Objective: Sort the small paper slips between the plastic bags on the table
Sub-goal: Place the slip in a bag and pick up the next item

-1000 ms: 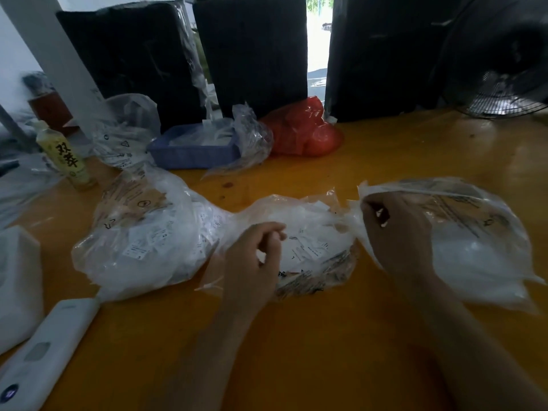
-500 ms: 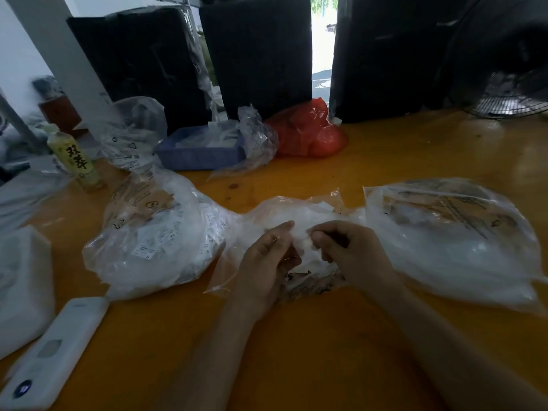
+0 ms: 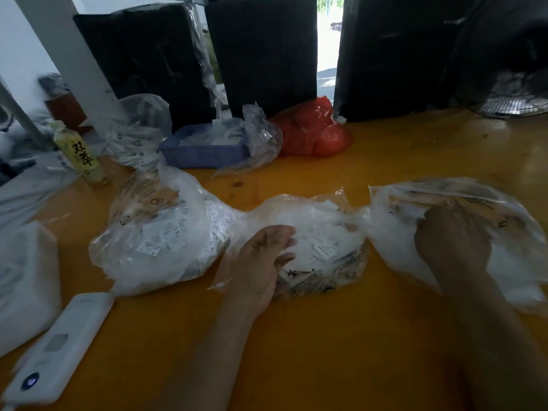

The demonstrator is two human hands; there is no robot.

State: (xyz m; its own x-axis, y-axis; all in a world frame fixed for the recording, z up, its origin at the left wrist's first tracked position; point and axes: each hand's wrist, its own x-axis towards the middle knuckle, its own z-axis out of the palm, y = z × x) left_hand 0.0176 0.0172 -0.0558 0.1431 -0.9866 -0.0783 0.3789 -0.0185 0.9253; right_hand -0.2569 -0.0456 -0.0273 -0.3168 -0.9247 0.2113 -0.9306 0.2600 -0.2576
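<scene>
1 yellow table. 3 clear bags of paper slips lay across it: left bag, middle bag, right bag. Your left hand rested open-fingered on the middle bag; your right hand reached inside the right bag, grip unclear.

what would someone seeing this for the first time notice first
Three clear plastic bags stuffed with small white paper slips lie in a row across the orange table: the left bag, the middle bag and the right bag. The left hand rests on the middle bag while the right hand reaches into the right bag. Behind them a bright red bag stands out against the dark panels.
</scene>
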